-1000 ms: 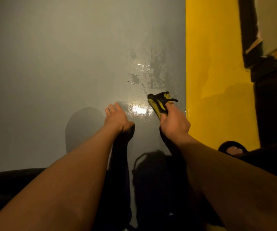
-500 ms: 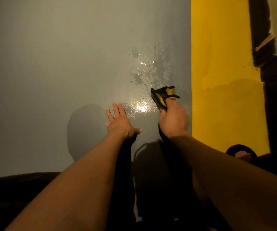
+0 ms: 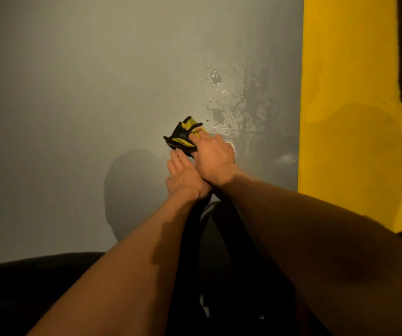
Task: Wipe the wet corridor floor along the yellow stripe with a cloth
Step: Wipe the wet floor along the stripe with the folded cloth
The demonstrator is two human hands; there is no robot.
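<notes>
The grey corridor floor filled most of the head view, one smooth glossy surface, and judged by its sheen it would be slick underhand wherever the water sat. One yellow stripe ran up its right side, with a faint damp-looking tide mark across it, though the dim light made that hard to confirm. Between the stripe and the hands lay one wet patch, a mottled spread of beads and smears, its near edge touching the cloth.

Two bare forearms reached in from below. The right hand lay on top, fingers curled over the near end of the cloth and pressing it to the floor. The left hand sat just beside and partly under the right wrist, fingers straight and flat on the floor, holding nothing; it looked like a brace.

One cloth, black and yellow, was bunched on the grey floor at the left edge of the wet patch, well apart from the stripe. It looked soft, light and limp, likely to fold and drag rather than slide flat, so a broad palm-down hold over its middle would serve better than a pinch at one end, with wet fabric weighing slightly more
</notes>
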